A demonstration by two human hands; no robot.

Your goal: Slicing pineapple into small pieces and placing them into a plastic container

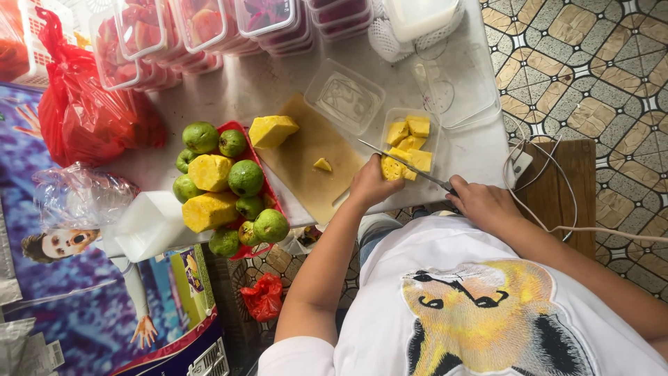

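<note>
A pineapple piece (393,169) is being sliced at the cutting board's (306,163) edge on the tabletop (480,150). It is pinched by the left hand (372,184); the knife (407,166) is gripped in the closed right hand (480,202). Next, a steady downward cut clear of the fingertips seems called for.

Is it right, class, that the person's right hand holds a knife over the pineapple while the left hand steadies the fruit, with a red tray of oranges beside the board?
Not oranges. The head view shows green guavas and peeled pineapple pieces in the red tray. The rest holds: right hand holds the knife, left hand steadies the pineapple.
</note>
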